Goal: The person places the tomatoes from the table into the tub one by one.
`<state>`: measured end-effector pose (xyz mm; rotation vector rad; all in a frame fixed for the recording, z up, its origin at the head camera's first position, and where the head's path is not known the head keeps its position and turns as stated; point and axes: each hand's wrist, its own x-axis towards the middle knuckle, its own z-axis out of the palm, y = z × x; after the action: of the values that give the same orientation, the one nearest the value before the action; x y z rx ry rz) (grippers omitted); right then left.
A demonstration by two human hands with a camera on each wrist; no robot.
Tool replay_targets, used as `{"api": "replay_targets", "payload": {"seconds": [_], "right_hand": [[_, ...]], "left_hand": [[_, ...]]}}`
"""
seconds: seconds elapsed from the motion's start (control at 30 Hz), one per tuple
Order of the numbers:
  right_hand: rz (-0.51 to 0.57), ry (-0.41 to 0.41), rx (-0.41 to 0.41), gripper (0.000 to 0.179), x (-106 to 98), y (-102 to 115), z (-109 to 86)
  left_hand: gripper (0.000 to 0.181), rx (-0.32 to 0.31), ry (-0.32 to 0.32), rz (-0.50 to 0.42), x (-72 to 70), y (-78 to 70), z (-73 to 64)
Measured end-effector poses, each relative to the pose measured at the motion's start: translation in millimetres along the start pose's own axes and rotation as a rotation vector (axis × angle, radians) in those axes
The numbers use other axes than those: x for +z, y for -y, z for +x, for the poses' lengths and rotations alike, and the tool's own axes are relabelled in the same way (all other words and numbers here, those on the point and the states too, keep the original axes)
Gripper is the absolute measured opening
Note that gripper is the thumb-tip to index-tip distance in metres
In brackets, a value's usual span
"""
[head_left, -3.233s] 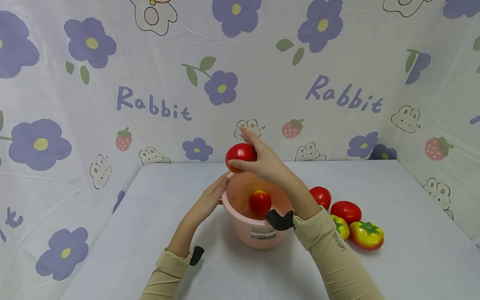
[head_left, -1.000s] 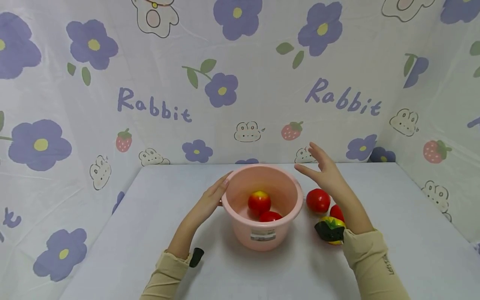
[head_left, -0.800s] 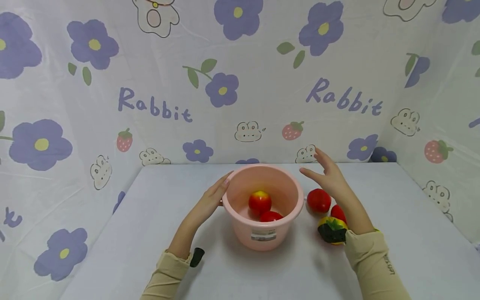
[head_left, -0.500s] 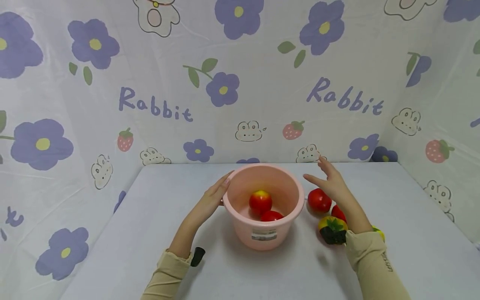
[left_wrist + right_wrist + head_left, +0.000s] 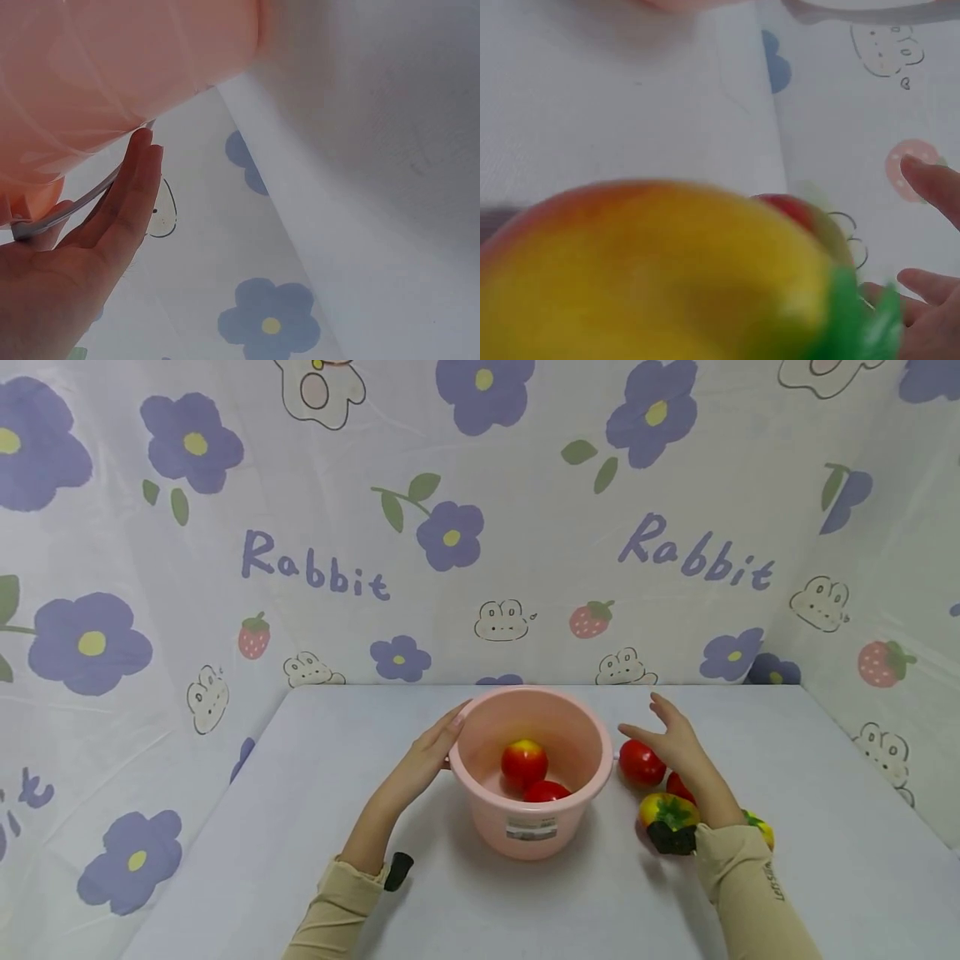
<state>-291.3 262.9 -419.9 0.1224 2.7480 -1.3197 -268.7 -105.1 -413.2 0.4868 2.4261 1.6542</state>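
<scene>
My left hand [image 5: 420, 766] rests against the left side of a pink bucket [image 5: 491, 822], its fingers extended. In the left wrist view, those fingers lie along the bucket's wall beside a thin handle [image 5: 82, 199]. Inside are a red-and-yellow fruit [image 5: 524, 766] and a red fruit [image 5: 546, 792]. To the right of the bucket, my empty right hand [image 5: 678, 745] hovers near a red fruit [image 5: 642, 766], thumb and fingers spread. Below that hand, another red fruit [image 5: 678, 787] is partly covered by the arm.
A yellow-and-red fruit with green leaves [image 5: 663, 810] lies nearer the front, partly behind a black wrist strap end [image 5: 673, 839]. Another yellow fruit [image 5: 760, 828] shows past the right sleeve. A patterned curtain [image 5: 555, 543] rises behind the white table [image 5: 300, 827].
The red fruit that my right hand held over the bucket now lies inside it. That hand has moved right and sunk toward the loose fruit. My left hand has stayed on the bucket.
</scene>
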Motion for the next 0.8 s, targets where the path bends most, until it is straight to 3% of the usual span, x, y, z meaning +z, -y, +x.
{"api": "replay_targets", "payload": {"seconds": [0.23,0.8], "right_hand": [[0.014,0.023,0.060,0.095,3.8,-11.7,4.3],[-0.040,0.019,0.038,0.090,17.5,-12.7,13.6]], "left_hand": [[0.051,-0.005,-0.019,0.005,1.3,1.5,1.2],[0.052,-0.004,-0.019,0.011,1.1,-0.3,0.2]]}}
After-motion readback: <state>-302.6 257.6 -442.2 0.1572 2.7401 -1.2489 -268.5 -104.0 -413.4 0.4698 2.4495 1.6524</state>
